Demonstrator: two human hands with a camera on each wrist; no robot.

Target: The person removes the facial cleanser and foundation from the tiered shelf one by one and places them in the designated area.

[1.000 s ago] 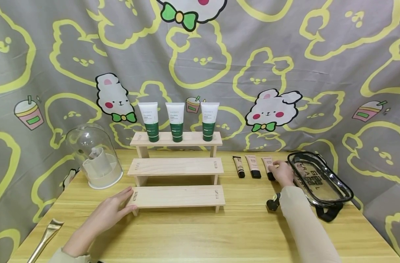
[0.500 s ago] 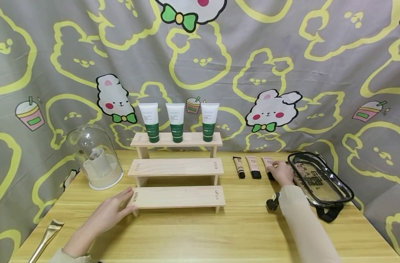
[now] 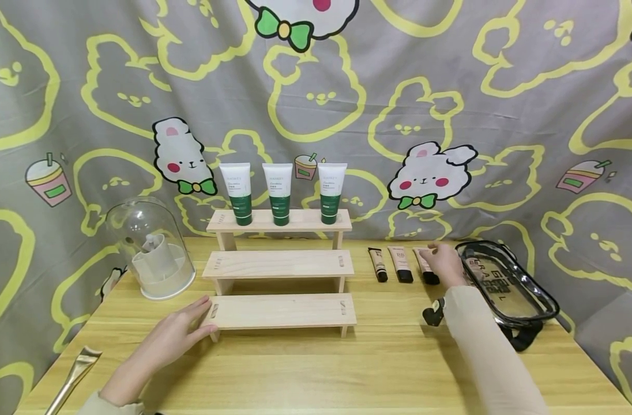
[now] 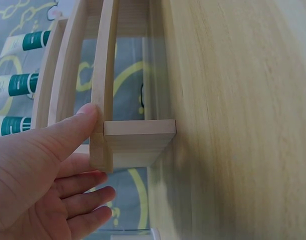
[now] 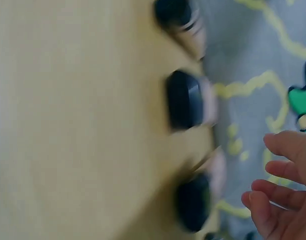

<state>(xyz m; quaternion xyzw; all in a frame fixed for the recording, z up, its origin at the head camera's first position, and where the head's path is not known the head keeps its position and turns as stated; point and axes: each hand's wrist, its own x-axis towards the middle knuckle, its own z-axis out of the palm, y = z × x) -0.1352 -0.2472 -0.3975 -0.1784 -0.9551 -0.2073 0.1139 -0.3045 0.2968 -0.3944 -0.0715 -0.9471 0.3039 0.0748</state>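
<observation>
My left hand (image 3: 168, 337) pinches the left end of the lowest board of a three-step wooden display stand (image 3: 282, 311). In the left wrist view the thumb and index finger lie on either side of that board (image 4: 104, 90). Three white-and-green squeeze tubes (image 3: 279, 195) stand on their caps on the top step. To the right, my right hand (image 3: 446, 266) hovers over the rightmost of three small beige BB cream tubes (image 3: 401, 262) lying in a row. Its fingers are loosely bent and hold nothing; the right wrist view shows the hand (image 5: 285, 185) apart from the tube caps (image 5: 193, 201).
A clear zip pouch with black trim (image 3: 508, 282) lies right of my right forearm. At the left stand a clear dome over a white holder (image 3: 155, 259) and, nearer, a golden flat-ended tool (image 3: 74, 374). A patterned grey curtain (image 3: 321, 75) hangs behind the table.
My right hand has come off the rightmost BB cream tube and lifted slightly, so more of its black cap shows. My left hand stays in place on the stand.
</observation>
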